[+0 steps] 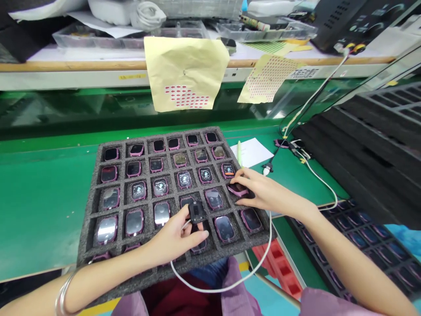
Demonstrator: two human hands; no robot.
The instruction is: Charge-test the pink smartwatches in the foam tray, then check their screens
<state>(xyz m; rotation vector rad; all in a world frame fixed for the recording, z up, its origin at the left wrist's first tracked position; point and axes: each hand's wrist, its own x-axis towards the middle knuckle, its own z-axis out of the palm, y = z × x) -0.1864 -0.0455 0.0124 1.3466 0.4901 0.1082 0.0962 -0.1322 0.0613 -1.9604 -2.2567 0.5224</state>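
Fingers (pixel 196 239) of our L hand (pixel 171 241) are curled round a small blk sq. module (pixel 196 212) over the foam tray (pixel 241 247), its white cable (pixel 270 232) looping past the near edge & up by our R hand (pixel 263 188). W/ that R hand we've got thumb & fingertips pinching a purple-framed watch (pixel 238 189), tilted at its compartment in the far-R col., betw. an orange-lit watch (pixel 228 170) & a dark one (pixel 251 219) nearer us; can't tell if it's fully clear of the foam.
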